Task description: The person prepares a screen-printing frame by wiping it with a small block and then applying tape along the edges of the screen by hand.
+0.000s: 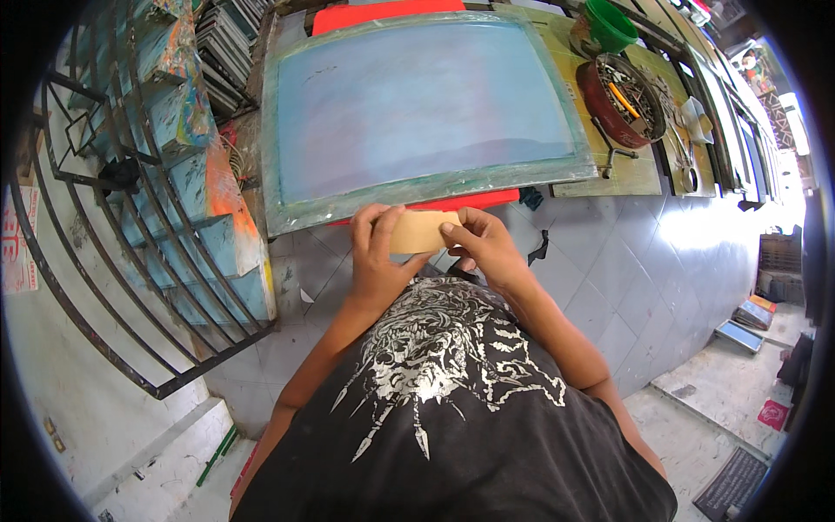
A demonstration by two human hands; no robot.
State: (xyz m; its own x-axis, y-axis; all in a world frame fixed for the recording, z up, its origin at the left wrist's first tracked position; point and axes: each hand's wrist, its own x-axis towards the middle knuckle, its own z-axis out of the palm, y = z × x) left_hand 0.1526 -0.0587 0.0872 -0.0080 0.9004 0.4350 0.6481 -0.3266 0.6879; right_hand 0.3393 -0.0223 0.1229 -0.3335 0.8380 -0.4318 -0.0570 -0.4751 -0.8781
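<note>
Between my two hands is a roll of tan tape (419,232), seen from its side, held just short of the table's near edge. My left hand (376,248) grips its left end, fingers over the top and thumb below. The right hand (487,248) pinches the other end between thumb and fingers. Just beyond lies a large screen-printing frame (426,104) with pale blue mesh and a worn greenish border. A red board (483,200) shows from under its near and far edges. Neither hand touches the frame, as far as I can see.
Right of the frame, a round dark red tin (622,104) holds metal bits and an orange-handled tool beside a green bucket (609,28). Scissors (687,170) lie further right. Black metal railing (165,244) and paint-stained blue steps (209,209) stand left. Grey tiles (609,270) cover the floor.
</note>
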